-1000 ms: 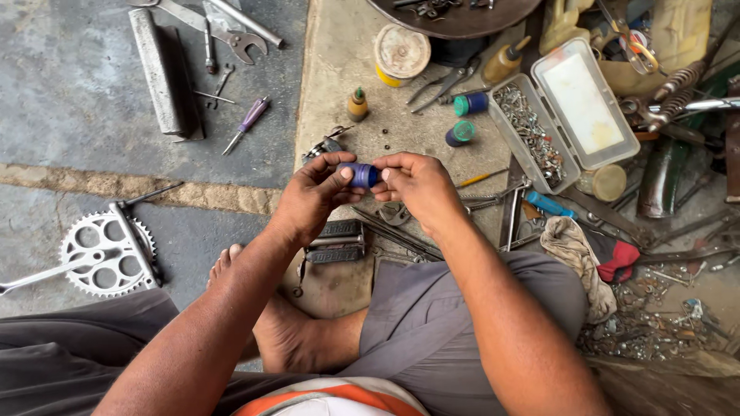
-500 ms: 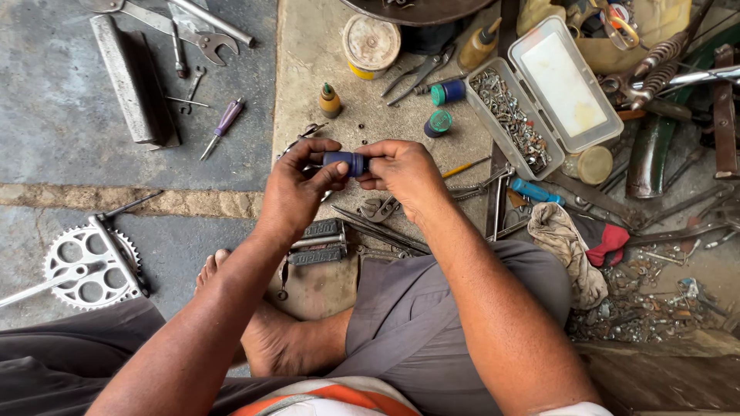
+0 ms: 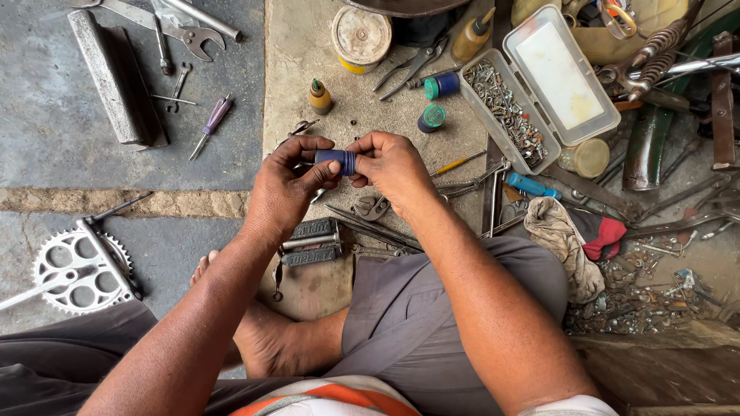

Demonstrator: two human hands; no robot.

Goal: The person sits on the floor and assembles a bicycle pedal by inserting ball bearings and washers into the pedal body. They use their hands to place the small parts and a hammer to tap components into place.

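A small dark blue cylinder (image 3: 337, 161) is held between both hands above the floor mat. My left hand (image 3: 289, 189) pinches its left end with thumb and fingers. My right hand (image 3: 391, 164) grips its right end with the fingertips. Below the hands lie a black bicycle pedal (image 3: 310, 242) and a pair of pliers (image 3: 372, 207). I sit cross-legged, with a bare foot (image 3: 270, 339) under my left forearm.
An open plastic box of nuts and screws (image 3: 509, 112) lies at upper right beside two small green-capped bottles (image 3: 432, 118). A round tin (image 3: 361, 37), pliers (image 3: 408, 68), a purple screwdriver (image 3: 211, 123), a spanner (image 3: 173, 29) and a metal bar (image 3: 104, 73) lie farther off. A chainring crank (image 3: 73, 270) rests at left. A rag (image 3: 561, 243) lies right.
The view has shifted a little, so the hands and the cylinder sit slightly lower left in the picture. My fingers have shifted their grip on the blue cylinder.
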